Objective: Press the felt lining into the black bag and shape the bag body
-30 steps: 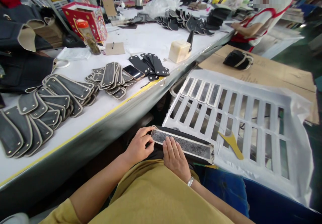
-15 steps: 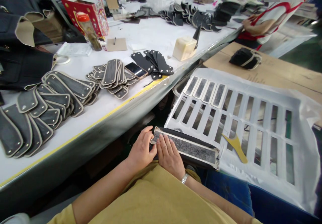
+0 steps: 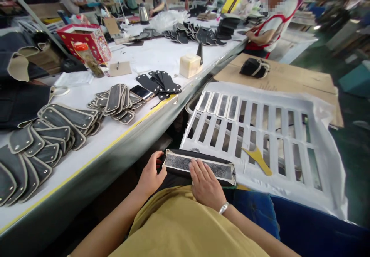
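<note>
A long dark bag piece with a grey speckled strip edged in white lies across my lap. My left hand grips its left end, thumb on the near side and fingers round the far side. Flat on the middle of the strip rests my right hand, fingers stretched out and side by side, with a silver bracelet at the wrist. To the right is a white slotted sheet, with several grey strips at its top left and a yellow scraper on it.
On the white table at left are piles of grey trimmed straps, a phone and a cream block. Cardboard holds a black bundle. A person stands at the table's far right.
My right hand has slid rightward along the strip, away from my left hand, which stays at the left end. The view has tilted up and shows more of the room.
</note>
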